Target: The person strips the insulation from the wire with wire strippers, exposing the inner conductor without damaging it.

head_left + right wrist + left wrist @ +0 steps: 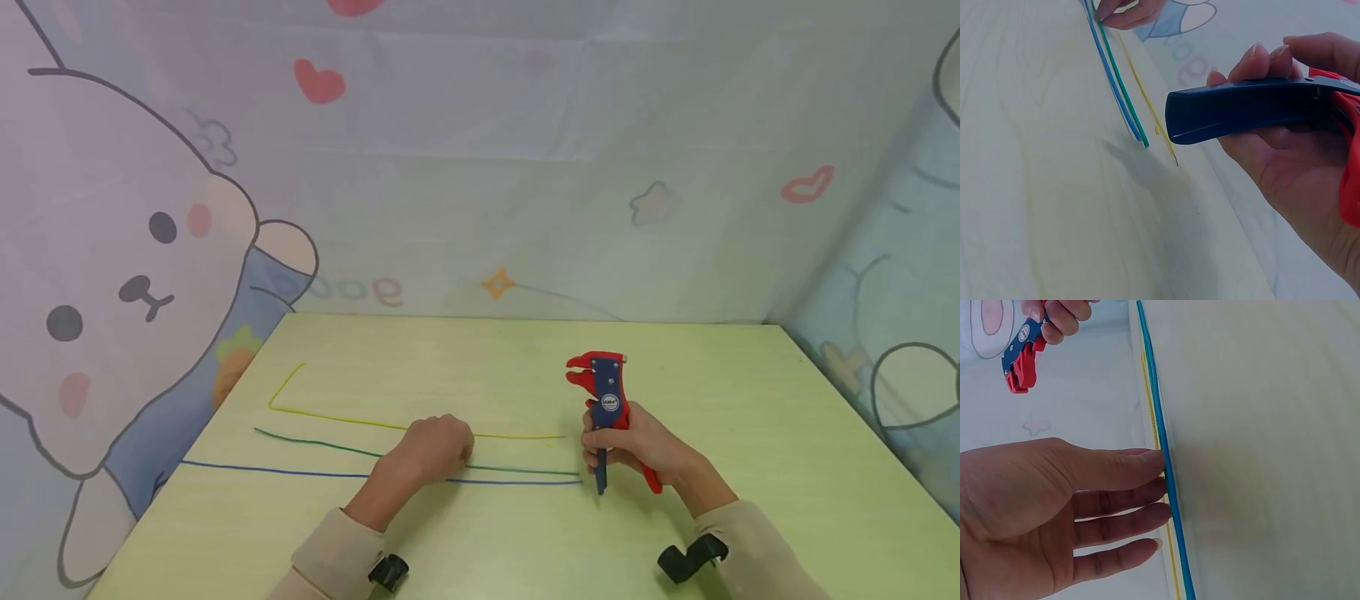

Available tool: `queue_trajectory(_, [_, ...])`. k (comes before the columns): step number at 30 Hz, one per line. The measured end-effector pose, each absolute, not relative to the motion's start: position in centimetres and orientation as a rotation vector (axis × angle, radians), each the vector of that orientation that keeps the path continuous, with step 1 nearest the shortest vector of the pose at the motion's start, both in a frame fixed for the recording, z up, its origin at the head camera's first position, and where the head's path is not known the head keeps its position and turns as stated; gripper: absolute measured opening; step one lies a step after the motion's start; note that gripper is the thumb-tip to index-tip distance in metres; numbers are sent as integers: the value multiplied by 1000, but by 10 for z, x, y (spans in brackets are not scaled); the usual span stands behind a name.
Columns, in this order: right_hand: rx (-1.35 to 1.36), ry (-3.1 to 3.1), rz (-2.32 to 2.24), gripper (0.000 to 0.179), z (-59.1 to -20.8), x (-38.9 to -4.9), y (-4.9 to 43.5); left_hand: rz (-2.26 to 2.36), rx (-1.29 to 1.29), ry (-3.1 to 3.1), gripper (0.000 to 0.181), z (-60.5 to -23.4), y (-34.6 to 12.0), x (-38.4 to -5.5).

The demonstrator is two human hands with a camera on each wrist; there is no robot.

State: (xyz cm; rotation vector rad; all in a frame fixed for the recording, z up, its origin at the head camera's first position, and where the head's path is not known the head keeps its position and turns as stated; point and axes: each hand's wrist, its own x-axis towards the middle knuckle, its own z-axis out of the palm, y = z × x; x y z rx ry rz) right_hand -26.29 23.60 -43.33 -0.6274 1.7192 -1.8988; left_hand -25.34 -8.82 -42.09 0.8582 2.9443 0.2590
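My right hand [637, 442] grips a red and navy wire stripper [607, 383] upright above the table, its parted red jaws toward the left. In the right wrist view its navy handle [1235, 109] lies across the fingers. My left hand [435, 446] is low over the table, thumb and fingertips pinching the green wire [517, 470]; the exact contact is partly hidden. The blue wire [277, 471] runs on the near side, passing under that hand. On the far side lies the yellow wire [337, 417], bent at its left end, with bare copper at its right tip [1176, 160].
A small yellow bit of insulation [1157, 130] lies beside the yellow wire's right end. The pale wooden table [750, 417] reaches back to a printed cloth backdrop [480, 167]. Black wrist mounts [693, 558] sit at both sleeves.
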Motion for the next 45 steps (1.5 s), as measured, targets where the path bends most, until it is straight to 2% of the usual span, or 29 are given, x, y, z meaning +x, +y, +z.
queue_trajectory(9, [-631,1739,-1888,13,-432,-263,238,148,915,2959,19,-415,-92,-250])
queue_trajectory(12, [-629,1744,-1884,16,-430,-263,240,208,887,2958,18,-406,-97,-249])
queue_trajectory(20, [-680,1648,-1869,7,-433,-266,249,477,840,2982,11,-389,-105,-250])
queue_trajectory(24, [-707,1627,-1854,7,-434,-267,254,528,858,3023,17,-388,-107,-252])
queue_trajectory(45, [-737,1589,-1753,9,-436,-265,250,574,990,3095,13,-388,-103,-251])
